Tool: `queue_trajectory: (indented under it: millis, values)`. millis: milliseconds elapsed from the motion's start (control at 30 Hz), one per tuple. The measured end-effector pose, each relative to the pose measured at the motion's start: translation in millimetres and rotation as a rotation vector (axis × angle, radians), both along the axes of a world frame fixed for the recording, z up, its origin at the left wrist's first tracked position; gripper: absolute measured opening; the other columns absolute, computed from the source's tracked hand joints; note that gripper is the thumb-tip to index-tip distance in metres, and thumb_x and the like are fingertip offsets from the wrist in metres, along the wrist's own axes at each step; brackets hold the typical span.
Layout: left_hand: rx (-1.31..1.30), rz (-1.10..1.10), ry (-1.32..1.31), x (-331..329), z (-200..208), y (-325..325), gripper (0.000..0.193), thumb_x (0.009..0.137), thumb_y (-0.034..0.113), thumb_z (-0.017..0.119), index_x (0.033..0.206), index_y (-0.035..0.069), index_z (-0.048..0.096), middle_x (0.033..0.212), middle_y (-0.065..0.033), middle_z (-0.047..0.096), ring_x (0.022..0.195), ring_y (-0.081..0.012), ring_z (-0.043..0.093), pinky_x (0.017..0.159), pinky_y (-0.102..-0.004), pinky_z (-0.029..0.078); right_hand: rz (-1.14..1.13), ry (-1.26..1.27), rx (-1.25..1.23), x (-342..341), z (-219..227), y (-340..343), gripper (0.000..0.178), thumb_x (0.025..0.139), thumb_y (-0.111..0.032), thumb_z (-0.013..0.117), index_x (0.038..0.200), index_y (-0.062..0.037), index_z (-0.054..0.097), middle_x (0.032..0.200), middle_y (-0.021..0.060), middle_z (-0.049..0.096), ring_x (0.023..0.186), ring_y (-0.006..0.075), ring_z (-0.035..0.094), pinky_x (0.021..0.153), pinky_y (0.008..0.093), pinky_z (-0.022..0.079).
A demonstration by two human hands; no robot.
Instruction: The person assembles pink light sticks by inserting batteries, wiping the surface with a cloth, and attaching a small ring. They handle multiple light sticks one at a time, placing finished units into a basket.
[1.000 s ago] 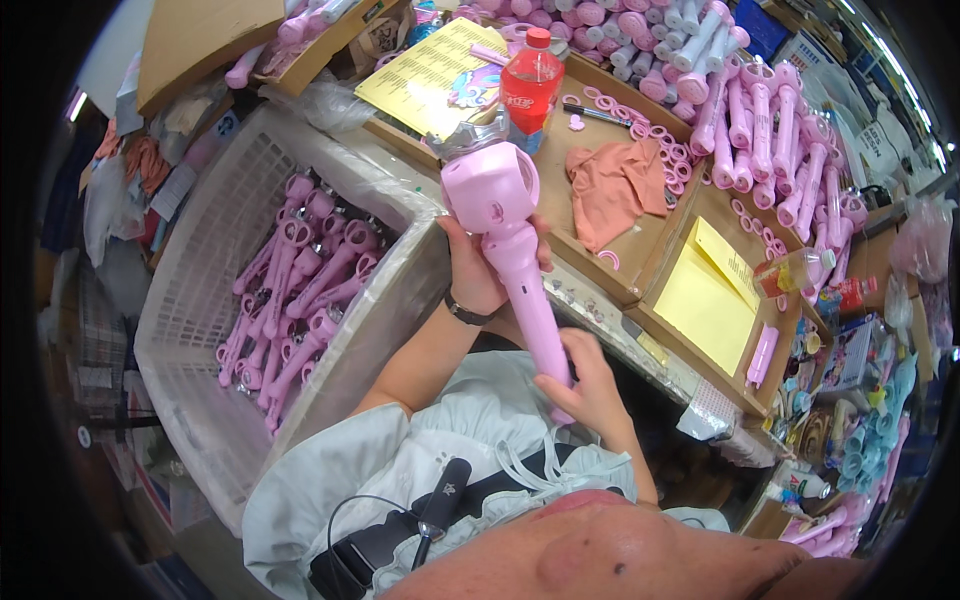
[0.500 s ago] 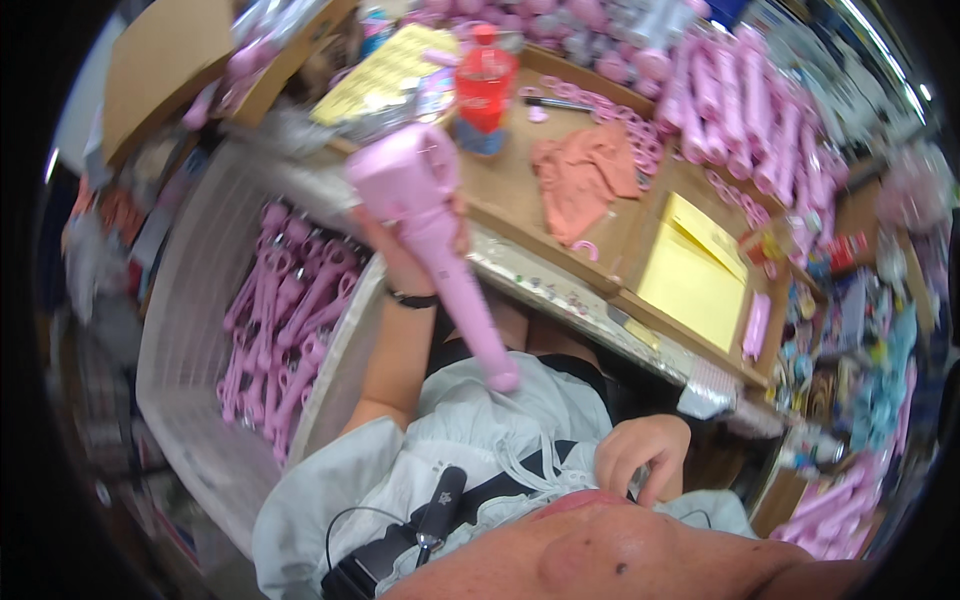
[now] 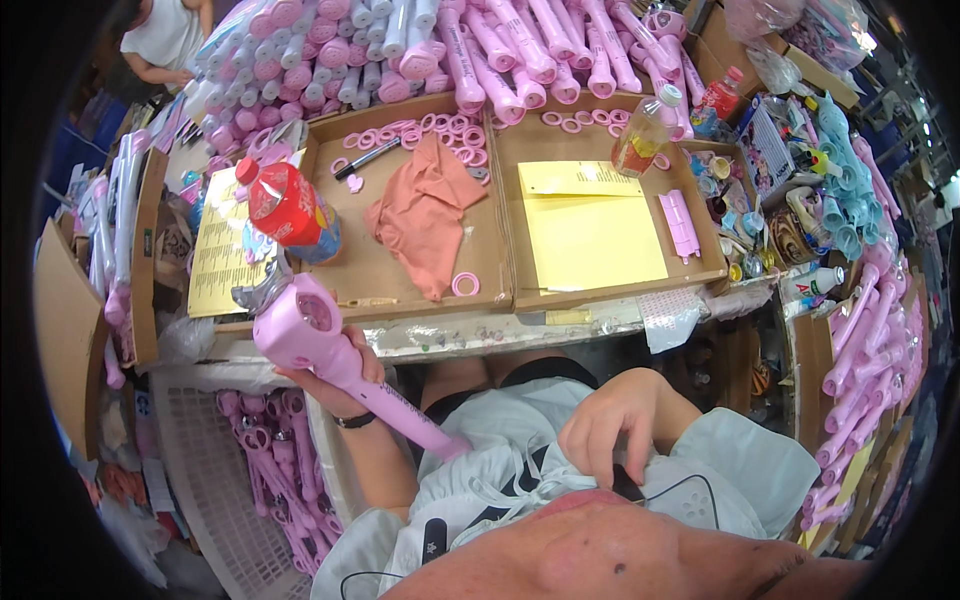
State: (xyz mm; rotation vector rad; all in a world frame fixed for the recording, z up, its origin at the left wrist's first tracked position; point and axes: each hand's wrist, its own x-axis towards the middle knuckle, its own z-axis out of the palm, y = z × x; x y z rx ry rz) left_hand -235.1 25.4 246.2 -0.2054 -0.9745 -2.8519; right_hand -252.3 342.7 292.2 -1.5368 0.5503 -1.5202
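Observation:
My left hand (image 3: 345,375) is wrapped round a pink plastic wand (image 3: 375,395) with a wide, hollow ring-shaped head. The wand is tilted, its head up over the table edge and its narrow end against my shirt. Behind the head lies a grey metallic-looking piece (image 3: 262,285); I cannot tell whether it touches the wand. At my chest, my right hand (image 3: 610,425) has its fingers curled down at a small black device (image 3: 628,483). Whether they grip that device is hidden.
Cardboard trays (image 3: 508,255) on the table hold an orange cloth (image 3: 425,215), pink rings and yellow paper (image 3: 590,230). A red-labelled bottle (image 3: 290,210) stands left. Pink wands fill a white crate (image 3: 210,500) below. More wands are heaped behind. A person (image 3: 165,45) is far left.
The view has swung, bringing the table more level. The wand, still in my left hand, now appears lower and further left. My right hand stays at my chest.

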Motion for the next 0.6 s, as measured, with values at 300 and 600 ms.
queue_trajectory:
  millis: [300, 600]
  values:
    - [0.12, -0.08, -0.16, -14, -25, -2, 0.109, 0.068, 0.084, 0.038, 0.137, 0.0, 0.024, 0.072, -0.0133, 0.053, 0.039, -0.0195, 0.046, 0.034, -0.0297, 0.035, -1.457, 0.386, 0.945, -164, -27, 67, 0.017, 0.087, -0.014, 0.059, 0.098, -0.0014, 0.061, 0.094, 0.0059, 0.061, 0.087, 0.0128, 0.058, 0.077, 0.026, 0.046]
    - [0.119, -0.102, -0.087, -22, -33, -12, 0.101, 0.075, 0.074, 0.046, 0.138, 0.0, 0.022, 0.075, -0.0113, 0.049, 0.042, -0.0192, 0.044, 0.036, -0.0283, 0.034, -1.309, 1.134, 1.339, -264, -68, 95, 0.052, 0.07, -0.03, 0.071, 0.11, -0.0027, 0.052, 0.111, 0.0161, 0.05, 0.109, 0.032, 0.046, 0.092, 0.0377, 0.037]
